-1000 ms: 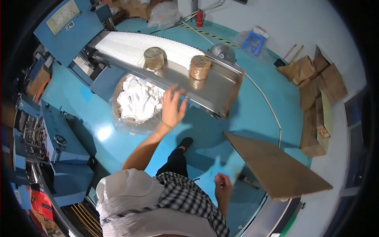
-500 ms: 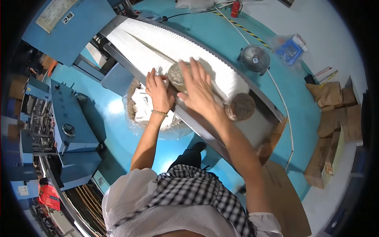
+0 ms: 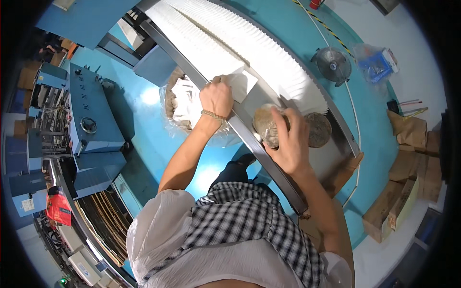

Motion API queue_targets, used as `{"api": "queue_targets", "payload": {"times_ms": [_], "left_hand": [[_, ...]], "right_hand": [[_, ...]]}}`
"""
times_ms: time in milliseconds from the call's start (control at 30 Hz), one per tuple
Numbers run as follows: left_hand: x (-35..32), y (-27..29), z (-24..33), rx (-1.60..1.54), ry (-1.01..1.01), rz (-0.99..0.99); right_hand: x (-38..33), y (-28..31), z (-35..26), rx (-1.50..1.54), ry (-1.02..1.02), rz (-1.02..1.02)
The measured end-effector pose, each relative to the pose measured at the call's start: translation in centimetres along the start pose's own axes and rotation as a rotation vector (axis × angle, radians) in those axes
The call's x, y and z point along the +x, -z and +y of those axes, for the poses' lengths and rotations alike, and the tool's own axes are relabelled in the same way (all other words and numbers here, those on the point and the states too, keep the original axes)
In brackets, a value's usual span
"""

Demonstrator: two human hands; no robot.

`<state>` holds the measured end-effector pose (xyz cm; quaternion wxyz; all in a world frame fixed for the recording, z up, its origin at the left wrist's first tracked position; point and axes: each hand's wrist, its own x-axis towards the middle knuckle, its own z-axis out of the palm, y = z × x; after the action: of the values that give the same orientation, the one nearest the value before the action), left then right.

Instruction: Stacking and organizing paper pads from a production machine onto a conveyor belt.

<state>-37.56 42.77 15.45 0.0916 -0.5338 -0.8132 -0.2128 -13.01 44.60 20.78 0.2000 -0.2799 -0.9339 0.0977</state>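
The right hand (image 3: 292, 144) grips a round block (image 3: 262, 121), which is between its thumb and fingers. The left hand (image 3: 216, 98) has curled fingers beside white paper (image 3: 247, 86); whether they hold it, I cannot tell.

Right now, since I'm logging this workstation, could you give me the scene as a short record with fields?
Right hand: holding the left round block, which is tilted
Left hand: curled at the near edge of the metal tray; its grip is hidden
Other block: right round block, in the tray beyond the right hand
White pieces: near row and far row, packed along the tray
Floor, left of tray: white scraps in a plastic-lined container
Floor, beyond tray: fan
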Motion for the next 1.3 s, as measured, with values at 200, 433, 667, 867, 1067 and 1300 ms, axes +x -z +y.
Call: {"api": "queue_targets", "payload": {"times_ms": [200,433,667,867,1067,1300], "left_hand": [[-0.4,-0.5,3.6,0.002,0.108,-0.129],[0.6,-2.6,6.6,0.284,0.070,-0.380],[-0.7,0.9,1.4,-0.073,0.099,-0.162],[0.2,1.6,-0.3,-0.310,0.036,-0.091],[-1.6,4.2,1.8,-0.310,0.021,0.197],[-2.8,0.9,12.2,-0.643,-0.618,-0.302]], "right_hand": [[0.5,0.9,0.2,-0.013,-0.166,-0.242],[0.3,0.2,-0.1,0.007,-0.134,-0.162],[2.1,0.8,1.3,0.163,-0.007,-0.372],[7.7,-4.0,0.0,0.172,-0.022,-0.195],[7.5,-4.2,-1.8,0.290,-0.059,0.012],[-3.1,1.3,3.7,-0.122,-0.586,0.034]]}}
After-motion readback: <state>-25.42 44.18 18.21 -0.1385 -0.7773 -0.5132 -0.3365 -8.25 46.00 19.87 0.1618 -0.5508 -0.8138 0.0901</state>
